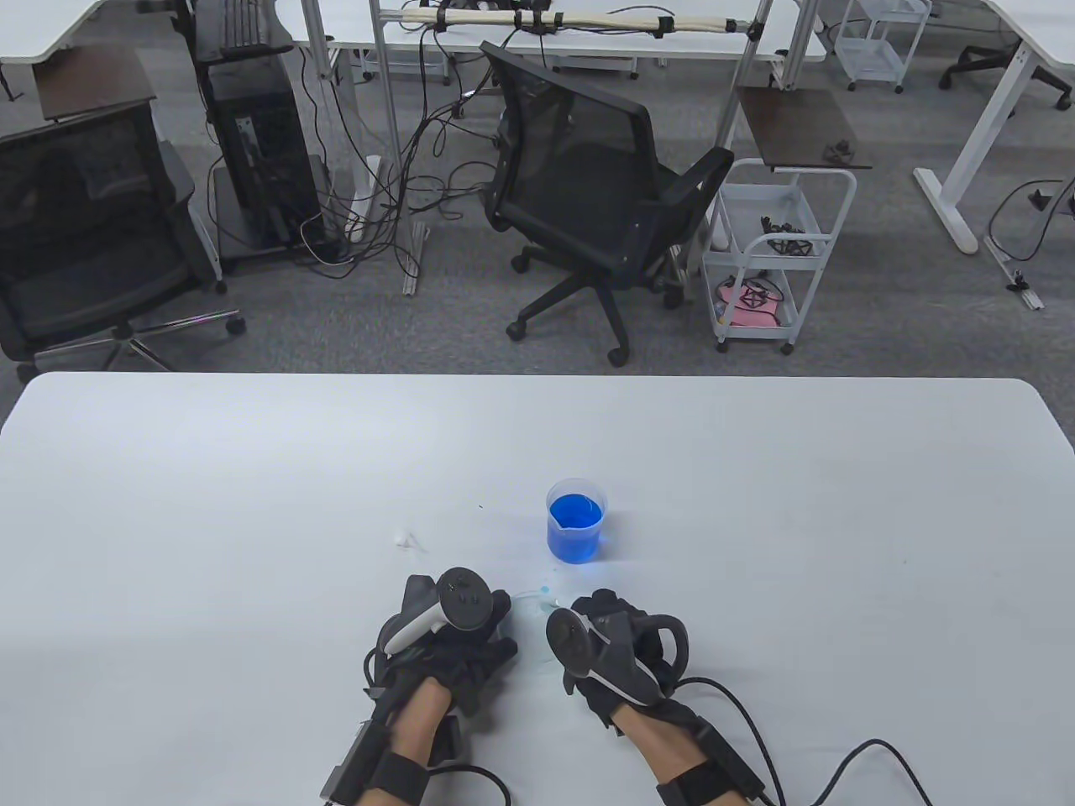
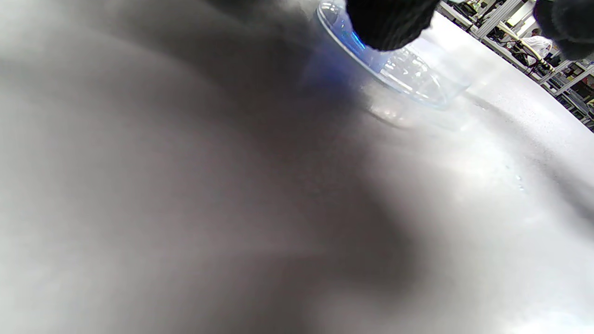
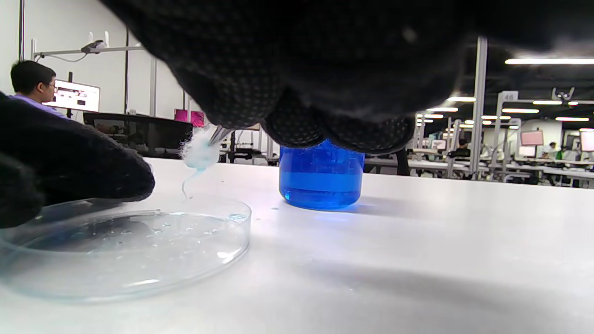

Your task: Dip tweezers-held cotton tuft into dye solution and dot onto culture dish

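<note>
A small beaker of blue dye (image 1: 576, 525) stands mid-table; it also shows in the right wrist view (image 3: 321, 178). A clear culture dish (image 3: 125, 241) lies between my hands, its rim showing in the table view (image 1: 531, 598) and the left wrist view (image 2: 408, 76). My right hand (image 1: 609, 646) grips tweezers (image 3: 218, 135) that pinch a pale blue cotton tuft (image 3: 199, 152), held just above the dish's far rim. My left hand (image 1: 458, 638) rests at the dish's left edge, a fingertip (image 3: 93, 171) touching the rim.
A loose white cotton scrap (image 1: 406, 538) lies on the white table (image 1: 252, 504) left of the beaker. A black office chair (image 1: 588, 193) and a white cart (image 1: 768, 252) stand beyond the far edge. Glove cables (image 1: 840, 756) trail at the near right.
</note>
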